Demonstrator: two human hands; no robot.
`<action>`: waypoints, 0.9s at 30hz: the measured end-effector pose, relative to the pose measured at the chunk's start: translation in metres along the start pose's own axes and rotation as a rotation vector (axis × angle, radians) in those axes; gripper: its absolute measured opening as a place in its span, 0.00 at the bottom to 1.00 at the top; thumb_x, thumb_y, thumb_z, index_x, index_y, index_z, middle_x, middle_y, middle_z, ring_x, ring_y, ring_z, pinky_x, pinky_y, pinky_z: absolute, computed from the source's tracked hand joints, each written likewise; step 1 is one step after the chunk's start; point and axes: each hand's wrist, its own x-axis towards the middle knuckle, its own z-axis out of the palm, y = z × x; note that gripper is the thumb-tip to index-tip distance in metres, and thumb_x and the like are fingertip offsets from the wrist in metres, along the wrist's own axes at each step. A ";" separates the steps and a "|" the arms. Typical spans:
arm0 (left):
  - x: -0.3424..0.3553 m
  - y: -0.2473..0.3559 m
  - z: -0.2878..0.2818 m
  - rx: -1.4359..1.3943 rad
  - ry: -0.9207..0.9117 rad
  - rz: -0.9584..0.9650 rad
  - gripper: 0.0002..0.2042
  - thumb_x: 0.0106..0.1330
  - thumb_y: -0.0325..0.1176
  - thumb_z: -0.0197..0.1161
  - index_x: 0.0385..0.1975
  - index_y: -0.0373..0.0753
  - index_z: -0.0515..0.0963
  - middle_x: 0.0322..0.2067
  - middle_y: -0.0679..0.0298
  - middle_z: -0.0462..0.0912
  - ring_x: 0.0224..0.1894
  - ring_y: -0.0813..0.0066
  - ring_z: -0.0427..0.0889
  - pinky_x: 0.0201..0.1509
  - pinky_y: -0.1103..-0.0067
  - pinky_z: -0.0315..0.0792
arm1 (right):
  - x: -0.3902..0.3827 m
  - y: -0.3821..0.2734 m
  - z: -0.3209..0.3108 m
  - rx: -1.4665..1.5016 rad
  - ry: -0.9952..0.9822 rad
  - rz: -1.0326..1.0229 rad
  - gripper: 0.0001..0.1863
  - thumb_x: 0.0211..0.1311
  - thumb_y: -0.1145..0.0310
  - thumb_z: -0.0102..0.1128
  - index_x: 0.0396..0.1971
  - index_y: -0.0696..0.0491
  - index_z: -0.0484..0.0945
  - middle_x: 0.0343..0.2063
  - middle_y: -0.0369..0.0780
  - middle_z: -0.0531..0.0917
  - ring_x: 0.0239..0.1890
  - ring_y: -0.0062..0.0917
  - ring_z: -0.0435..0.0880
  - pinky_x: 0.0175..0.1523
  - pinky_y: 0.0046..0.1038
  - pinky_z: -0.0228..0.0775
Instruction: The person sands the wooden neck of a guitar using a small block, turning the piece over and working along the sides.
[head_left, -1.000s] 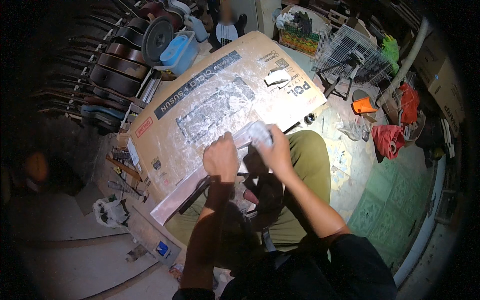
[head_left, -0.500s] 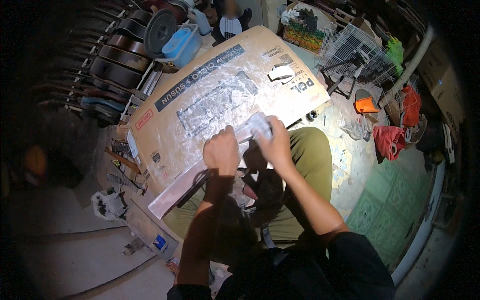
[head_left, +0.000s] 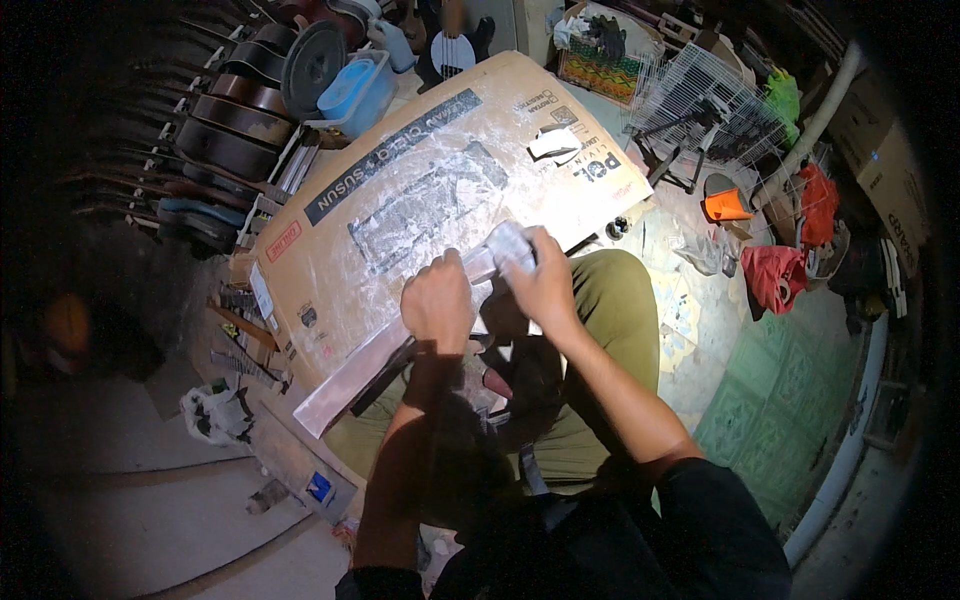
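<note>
Across my lap lies a long, flat, pale pinkish bar (head_left: 352, 385) with a dark side, slanting from lower left to upper right. My left hand (head_left: 438, 302) is closed around its middle, thumb side up. My right hand (head_left: 546, 290) pinches a dusty grey-white folded pad (head_left: 511, 246), perhaps sandpaper, against the bar's far right end. The fingers and pad hide that end. Under the bar's far edge is a large cardboard sheet (head_left: 330, 250), smeared with white dust.
A white crumpled scrap (head_left: 555, 146) lies on the cardboard. Guitars (head_left: 232, 122) hang in a row at left, near a blue plastic tub (head_left: 355, 92). To the right are a wire rack (head_left: 690, 100), an orange object (head_left: 727, 206) and a red cloth bag (head_left: 773, 278).
The whole view has shifted slightly. My right hand and the pad, blurred before, show more sharply and remain at the bar's far end. My left hand keeps its grip.
</note>
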 end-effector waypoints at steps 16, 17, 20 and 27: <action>0.003 -0.003 0.000 -0.004 -0.027 -0.035 0.03 0.59 0.25 0.58 0.31 0.40 0.77 0.26 0.56 0.85 0.31 0.57 0.87 0.35 0.66 0.80 | 0.009 0.007 -0.004 0.178 -0.098 0.193 0.22 0.54 0.68 0.71 0.50 0.55 0.77 0.41 0.53 0.78 0.45 0.49 0.79 0.51 0.40 0.72; 0.002 -0.010 0.000 0.011 -0.019 -0.050 0.03 0.59 0.25 0.58 0.31 0.40 0.77 0.26 0.56 0.85 0.31 0.57 0.87 0.35 0.66 0.80 | -0.004 -0.003 0.004 0.081 -0.056 0.023 0.21 0.55 0.69 0.71 0.47 0.58 0.77 0.39 0.51 0.80 0.43 0.43 0.80 0.50 0.37 0.73; -0.001 -0.012 0.007 0.012 -0.019 -0.066 0.03 0.60 0.26 0.58 0.31 0.39 0.78 0.26 0.55 0.85 0.31 0.57 0.88 0.34 0.66 0.80 | -0.026 -0.023 -0.004 0.004 -0.100 -0.091 0.22 0.54 0.69 0.71 0.49 0.57 0.76 0.39 0.52 0.80 0.43 0.47 0.80 0.50 0.39 0.72; 0.002 -0.017 0.002 -0.009 -0.003 -0.040 0.03 0.60 0.26 0.58 0.31 0.39 0.78 0.26 0.56 0.85 0.31 0.58 0.88 0.34 0.67 0.80 | -0.025 -0.035 -0.005 -0.150 -0.070 -0.236 0.19 0.57 0.70 0.70 0.48 0.57 0.77 0.36 0.50 0.82 0.40 0.38 0.83 0.49 0.34 0.74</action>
